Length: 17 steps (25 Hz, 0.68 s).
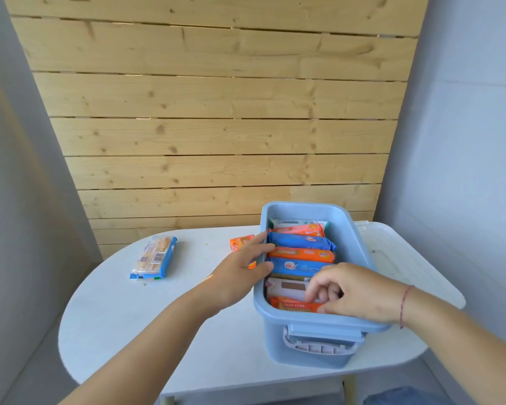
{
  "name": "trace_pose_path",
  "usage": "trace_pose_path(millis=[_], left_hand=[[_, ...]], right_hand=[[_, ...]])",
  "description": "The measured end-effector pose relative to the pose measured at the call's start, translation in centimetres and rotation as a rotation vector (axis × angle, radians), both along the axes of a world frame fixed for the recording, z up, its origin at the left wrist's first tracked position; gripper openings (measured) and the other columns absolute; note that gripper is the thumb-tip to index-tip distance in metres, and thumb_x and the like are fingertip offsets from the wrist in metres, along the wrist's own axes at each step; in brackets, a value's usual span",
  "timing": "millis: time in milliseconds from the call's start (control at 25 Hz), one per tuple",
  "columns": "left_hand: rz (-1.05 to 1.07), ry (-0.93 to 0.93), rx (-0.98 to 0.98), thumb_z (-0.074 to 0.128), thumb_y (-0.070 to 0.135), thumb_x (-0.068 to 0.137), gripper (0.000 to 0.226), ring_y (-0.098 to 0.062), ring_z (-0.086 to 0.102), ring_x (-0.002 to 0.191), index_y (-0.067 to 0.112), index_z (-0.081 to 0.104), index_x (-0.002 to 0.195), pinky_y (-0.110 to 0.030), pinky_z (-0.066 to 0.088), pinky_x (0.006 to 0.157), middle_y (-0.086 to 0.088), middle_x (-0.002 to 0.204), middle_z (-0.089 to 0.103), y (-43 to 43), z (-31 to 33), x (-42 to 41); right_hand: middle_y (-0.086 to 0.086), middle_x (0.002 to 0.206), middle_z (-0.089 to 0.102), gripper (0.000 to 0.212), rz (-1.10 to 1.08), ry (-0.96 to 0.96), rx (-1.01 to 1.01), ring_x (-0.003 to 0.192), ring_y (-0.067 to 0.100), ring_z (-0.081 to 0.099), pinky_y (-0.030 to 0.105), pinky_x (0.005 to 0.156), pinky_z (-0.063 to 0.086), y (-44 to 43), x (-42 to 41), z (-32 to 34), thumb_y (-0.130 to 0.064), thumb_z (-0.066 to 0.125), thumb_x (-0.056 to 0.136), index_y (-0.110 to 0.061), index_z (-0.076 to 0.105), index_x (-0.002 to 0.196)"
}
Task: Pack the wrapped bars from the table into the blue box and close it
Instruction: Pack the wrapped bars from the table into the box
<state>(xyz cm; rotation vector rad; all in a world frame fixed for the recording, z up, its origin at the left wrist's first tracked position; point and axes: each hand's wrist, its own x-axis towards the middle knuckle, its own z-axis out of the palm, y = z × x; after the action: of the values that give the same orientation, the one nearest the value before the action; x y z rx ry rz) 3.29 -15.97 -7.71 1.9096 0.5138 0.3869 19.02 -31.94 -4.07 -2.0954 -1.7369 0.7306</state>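
Observation:
The blue box (348, 238) stands open on the right of the white table (146, 311), holding a row of several orange, blue and white wrapped bars (301, 254). My right hand (351, 290) reaches into the box's near end, fingers curled on an orange bar (292, 305) there. My left hand (240, 273) rests against the box's left wall, fingers spread over the rim. A small orange bar (240, 242) lies on the table just left of the box, partly behind that hand. A blue-wrapped bar (155, 258) lies further left on the table.
A translucent white lid (392, 252) lies flat on the table right of the box. The box has a pale latch handle (319, 344) on its near side. A wooden plank wall (216, 112) stands behind the table.

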Motion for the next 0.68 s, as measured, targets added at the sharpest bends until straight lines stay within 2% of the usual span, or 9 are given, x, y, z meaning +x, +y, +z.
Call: trace_pose_path(millis=[80, 120, 160, 240, 280, 360, 440, 560, 680], left_hand=[[0.072, -0.151, -0.137, 0.053, 0.012, 0.093, 0.028, 0.005, 0.060, 0.100, 0.026, 0.065, 0.114, -0.012, 0.046, 0.083, 0.019, 0.121, 0.062, 1.3, -0.6, -0.3], [0.233, -0.201, -0.114, 0.054, 0.010, 0.092, 0.026, -0.004, 0.064, 0.095, 0.025, 0.069, 0.107, -0.016, 0.048, 0.079, 0.010, 0.110, 0.068, 2.4, -1.1, -0.8], [0.462, -0.191, -0.012, 0.054, 0.009, 0.090, 0.026, -0.013, 0.063, 0.098, 0.024, 0.069, 0.105, -0.022, 0.049, 0.083, 0.003, 0.107, 0.069, 4.2, -2.0, -1.4], [0.866, 0.029, 0.241, 0.055, 0.011, 0.087, 0.032, -0.028, 0.052, 0.116, 0.015, 0.062, 0.118, -0.035, 0.041, 0.097, -0.007, 0.122, 0.060, 8.4, -4.1, -3.4], [0.960, 0.201, 0.315, 0.057, 0.017, 0.086, 0.042, -0.032, 0.044, 0.124, 0.012, 0.054, 0.128, -0.039, 0.035, 0.103, -0.011, 0.132, 0.052, 10.9, -5.2, -4.4], [0.973, 0.560, 0.303, 0.064, 0.037, 0.081, 0.069, -0.034, 0.034, 0.133, 0.011, 0.036, 0.139, -0.041, 0.030, 0.108, -0.014, 0.143, 0.039, 13.8, -7.4, -5.9], [0.941, 0.730, 0.291, 0.066, 0.048, 0.075, 0.081, -0.032, 0.036, 0.132, 0.012, 0.030, 0.139, -0.040, 0.032, 0.105, -0.012, 0.140, 0.040, 15.5, -9.2, -5.9], [0.995, 0.751, 0.340, 0.063, 0.037, 0.075, 0.070, -0.030, 0.044, 0.122, 0.013, 0.033, 0.132, -0.039, 0.037, 0.094, -0.011, 0.128, 0.049, 16.8, -10.7, -5.6], [1.071, 0.569, 0.282, 0.063, 0.029, 0.076, 0.059, -0.033, 0.047, 0.115, 0.011, 0.042, 0.128, -0.040, 0.040, 0.091, -0.012, 0.120, 0.056, 17.0, -10.3, -5.8]], right_hand=[[-0.010, 0.069, 0.056, 0.026, 0.001, -0.071, -0.039, 0.050, -0.007, 0.049, 0.007, 0.053, 0.039, 0.6, -0.5, -0.3, -0.014, 0.070, 0.079, -0.035, 0.058, 0.072], [-0.010, 0.066, 0.057, 0.025, 0.005, -0.109, -0.067, 0.049, -0.009, 0.049, 0.006, 0.051, 0.039, 0.7, -0.6, -0.1, -0.014, 0.071, 0.078, -0.033, 0.057, 0.071], [-0.010, 0.065, 0.058, 0.022, 0.007, -0.130, -0.078, 0.049, -0.009, 0.051, 0.006, 0.051, 0.039, 1.1, -0.8, 0.3, -0.016, 0.072, 0.077, -0.032, 0.058, 0.070], [-0.009, 0.066, 0.062, 0.013, -0.036, -0.113, 0.019, 0.053, -0.007, 0.052, 0.008, 0.054, 0.042, 1.8, -1.3, 1.2, -0.021, 0.073, 0.076, -0.028, 0.063, 0.072], [-0.008, 0.066, 0.062, 0.008, -0.063, -0.088, 0.121, 0.056, -0.006, 0.053, 0.009, 0.057, 0.043, 3.1, -1.6, 1.7, -0.021, 0.072, 0.076, -0.026, 0.065, 0.074], [-0.007, 0.068, 0.063, 0.005, -0.085, -0.049, 0.292, 0.061, -0.004, 0.053, 0.010, 0.061, 0.044, 4.8, -3.0, 2.4, -0.020, 0.069, 0.078, -0.024, 0.066, 0.076], [-0.006, 0.076, 0.063, 0.002, -0.039, -0.074, 0.354, 0.064, 0.000, 0.053, 0.012, 0.063, 0.043, 7.0, -4.3, 2.5, -0.021, 0.067, 0.079, -0.022, 0.067, 0.078], [-0.009, 0.086, 0.060, 0.002, 0.002, -0.109, 0.344, 0.067, 0.002, 0.057, 0.011, 0.065, 0.040, 9.2, -5.1, 1.9, -0.023, 0.065, 0.081, -0.023, 0.066, 0.082], [-0.010, 0.088, 0.059, 0.003, 0.004, -0.076, 0.306, 0.073, 0.000, 0.060, 0.010, 0.064, 0.039, 9.7, -4.7, 1.2, -0.025, 0.066, 0.080, -0.025, 0.065, 0.084]])
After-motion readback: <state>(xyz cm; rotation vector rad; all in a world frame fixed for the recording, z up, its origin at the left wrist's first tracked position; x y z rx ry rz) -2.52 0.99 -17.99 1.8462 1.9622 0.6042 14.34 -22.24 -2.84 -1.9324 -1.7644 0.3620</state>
